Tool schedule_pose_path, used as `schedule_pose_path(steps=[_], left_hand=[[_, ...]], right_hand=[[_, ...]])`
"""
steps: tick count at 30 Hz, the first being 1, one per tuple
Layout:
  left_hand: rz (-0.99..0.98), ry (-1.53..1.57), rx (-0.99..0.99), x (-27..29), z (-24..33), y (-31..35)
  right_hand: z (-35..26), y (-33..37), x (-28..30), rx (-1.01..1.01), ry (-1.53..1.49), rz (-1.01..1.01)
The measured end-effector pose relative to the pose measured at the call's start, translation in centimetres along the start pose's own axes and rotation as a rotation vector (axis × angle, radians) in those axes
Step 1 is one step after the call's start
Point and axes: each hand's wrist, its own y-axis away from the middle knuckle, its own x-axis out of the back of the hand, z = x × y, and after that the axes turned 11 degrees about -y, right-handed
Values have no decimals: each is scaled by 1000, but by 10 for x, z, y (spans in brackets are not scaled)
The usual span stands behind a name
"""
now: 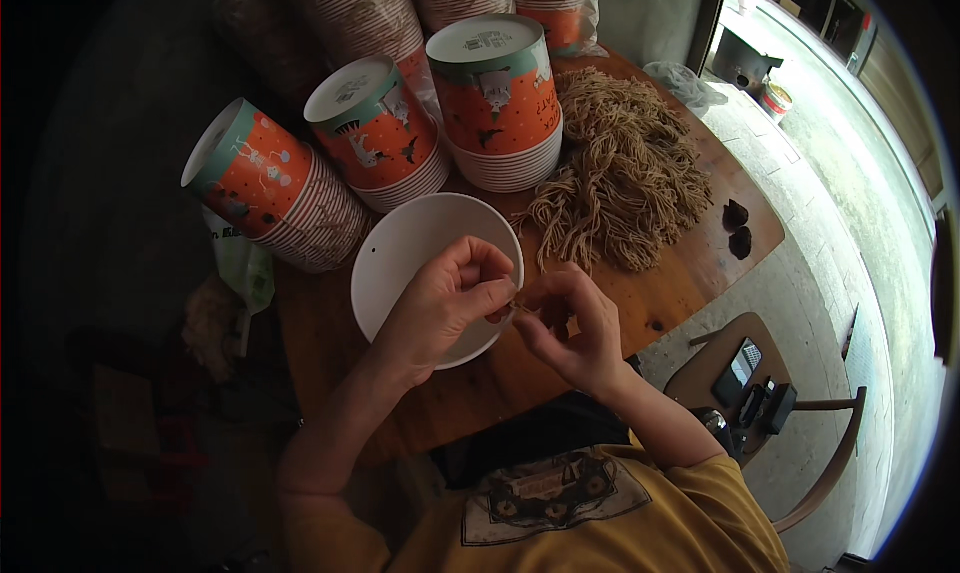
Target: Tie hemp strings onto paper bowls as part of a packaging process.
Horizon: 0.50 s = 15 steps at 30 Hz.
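Observation:
A white paper bucket, its mouth facing up, stands at the table's near side. Its pale inside shows a small dark hole on the left wall. Over its right rim, my left hand is closed in a pinch. Close against it, my right hand pinches too, with its fingers bent. Between the fingertips shows a bit of what looks like thin tan cord; most of it is hidden by the fingers. Just beyond my right hand lies a heap of tan cords, loose and tangled.
Upside-down stacks of orange and green paper buckets line the far side, with plastic-wrapped stacks behind. Two dark pieces lie at the table's right. A wooden chair at the right holds a phone and small black items.

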Motion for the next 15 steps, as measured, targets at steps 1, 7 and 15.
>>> schedule_pose_path(steps=[1,7,15], left_hand=[[-4,-2,-3,0,0,0],[11,11,14,0,1,0],[5,27,22,0,1,-1]], right_hand=[[-1,-1,-2,30,52,11],[9,5,-1,-92,-1,24],[8,12,-3,-315,-306,65]])
